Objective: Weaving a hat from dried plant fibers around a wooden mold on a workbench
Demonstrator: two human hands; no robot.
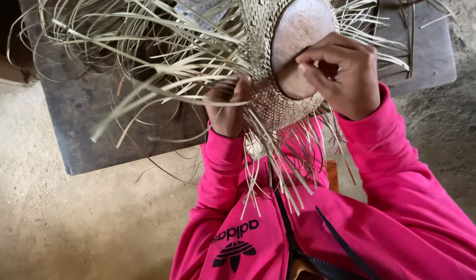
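Your pink sleeves (383, 207) fill the foreground. Your left hand (228, 106) is clenched on loose straw strands (144, 67); your right hand (341, 72) pinches the woven rim against the smooth, round wooden form (300, 31). Keep tension even, I'd say. The half-woven straw hat (271, 103), tight and checkered, sits above your lap, over the dark counter (92, 135).

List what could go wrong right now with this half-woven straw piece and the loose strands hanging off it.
1. The loose straw strands fan out unsecured over the dark table; they might snag or kink and break.
2. The left hand pinches strands at the woven edge; a slip could loosen the weave there.
3. The right hand steadies the round form inside the weave; if it shifts, the shape may distort.
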